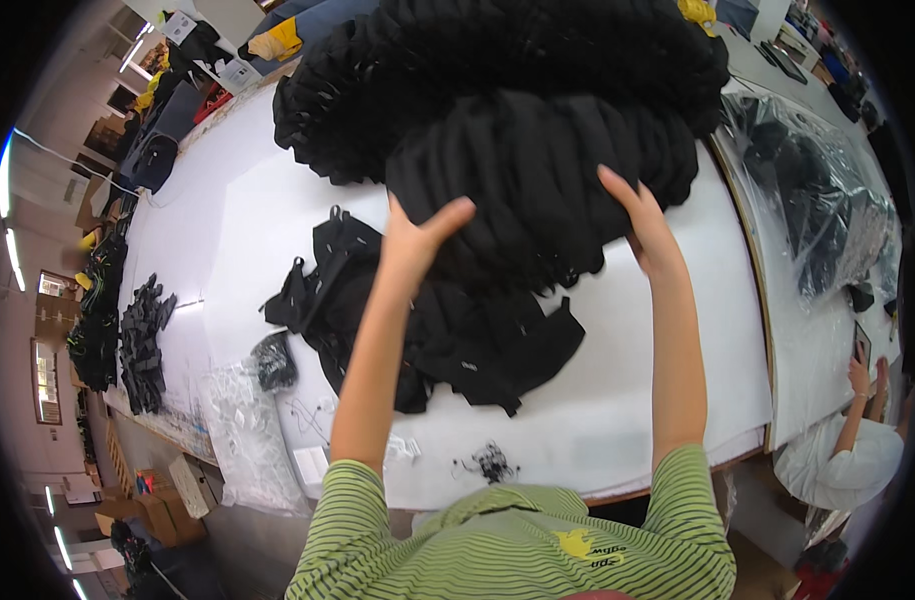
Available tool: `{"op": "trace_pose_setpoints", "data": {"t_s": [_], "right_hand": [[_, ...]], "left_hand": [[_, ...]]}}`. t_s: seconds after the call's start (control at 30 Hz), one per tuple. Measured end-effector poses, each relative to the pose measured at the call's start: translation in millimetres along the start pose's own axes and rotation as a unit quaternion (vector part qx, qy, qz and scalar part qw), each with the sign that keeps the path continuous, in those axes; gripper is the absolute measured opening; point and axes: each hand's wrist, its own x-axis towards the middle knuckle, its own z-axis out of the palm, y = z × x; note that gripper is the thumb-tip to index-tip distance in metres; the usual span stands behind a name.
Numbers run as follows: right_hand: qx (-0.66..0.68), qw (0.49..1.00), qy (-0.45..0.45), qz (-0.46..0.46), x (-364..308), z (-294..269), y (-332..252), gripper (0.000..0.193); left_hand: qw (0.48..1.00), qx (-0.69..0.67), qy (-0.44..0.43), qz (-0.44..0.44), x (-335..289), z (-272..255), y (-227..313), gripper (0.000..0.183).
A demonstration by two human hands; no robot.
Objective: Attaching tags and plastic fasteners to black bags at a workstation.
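Observation:
Between my two hands is a thick bundle of black garments (547, 170), folded and packed side by side in a row. My left hand (415, 240) grips its left end, thumb across the near face and the other fingers mostly hidden. On the right end, my right hand (649, 228) presses in with its fingers partly out of sight. Behind the bundle rises a larger, curved heap of similar black garments (327, 110). Loose black garments (477, 345) with small light tags lie spread on the white table (617, 370) below and between my forearms.
Clear plastic bags (245, 440) and a small tangle of black cords (491, 462) lie near the front edge. Black strips (145, 340) are piled at the left. Plastic-wrapped black goods (822, 200) cover the right-hand table, where another person (847, 455) holds a dark flat object.

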Motion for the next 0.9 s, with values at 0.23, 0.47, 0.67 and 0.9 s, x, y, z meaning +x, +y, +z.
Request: {"op": "trace_pose_setpoints", "data": {"t_s": [0.23,0.47,0.67,0.9], "right_hand": [[-0.217,0.973,0.062,0.050,180.2,63.5,10.9,0.089],[-0.394,0.895,0.207,0.010,240.2,26.8,86.7,0.109],[-0.186,0.939,0.245,-0.155,166.7,37.9,100.1,0.058],[-0.370,0.927,0.045,-0.032,11.6,-19.4,234.7,0.040]], "left_hand": [[0.997,0.076,0.008,-0.024,190.6,-63.0,-50.3,0.096],[0.978,0.138,0.127,-0.091,224.5,-60.8,-178.1,0.103],[0.940,0.284,0.149,-0.116,190.4,-189.0,-228.3,0.090],[0.798,0.521,0.077,-0.293,51.9,-263.4,-304.0,0.061]]}}
